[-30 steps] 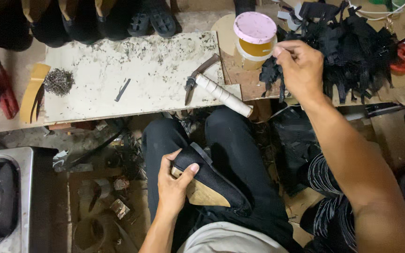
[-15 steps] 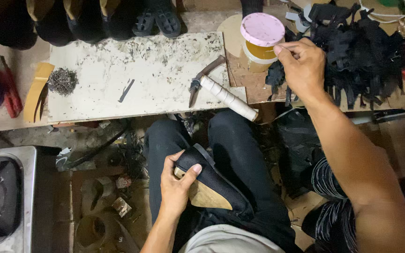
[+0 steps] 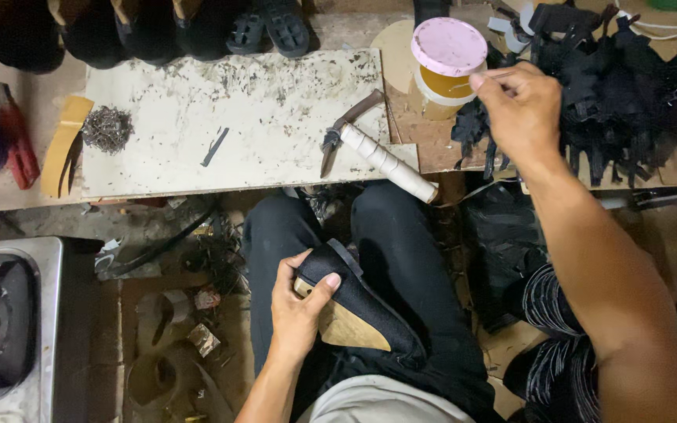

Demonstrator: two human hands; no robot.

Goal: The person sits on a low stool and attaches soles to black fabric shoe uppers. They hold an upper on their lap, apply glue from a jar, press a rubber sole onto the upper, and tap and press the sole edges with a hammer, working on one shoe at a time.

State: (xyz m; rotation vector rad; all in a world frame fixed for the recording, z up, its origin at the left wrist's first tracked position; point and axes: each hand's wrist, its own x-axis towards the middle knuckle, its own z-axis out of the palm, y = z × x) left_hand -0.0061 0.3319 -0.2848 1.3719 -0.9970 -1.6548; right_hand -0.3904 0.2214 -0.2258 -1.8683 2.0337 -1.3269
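Black cloth covers the shoe (image 3: pixel 358 301) resting on the person's lap, with its tan sole side showing — the left hand (image 3: pixel 299 309) grips it firmly at one end, just as it did a second ago. The right hand (image 3: pixel 523 110) has moved off the floppy black strips (image 3: pixel 628 94) toward the round tub (image 3: pixel 448 59) with the pink lid, fingers pinched on a thin stick — maybe a brush. A hammer (image 3: pixel 378 153) lies on the scuffed white board (image 3: pixel 221 117).

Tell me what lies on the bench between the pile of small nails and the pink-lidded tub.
In the head view, between the nail pile and the tub lie a thin dark strip and a tape-handled hammer on the white slab.
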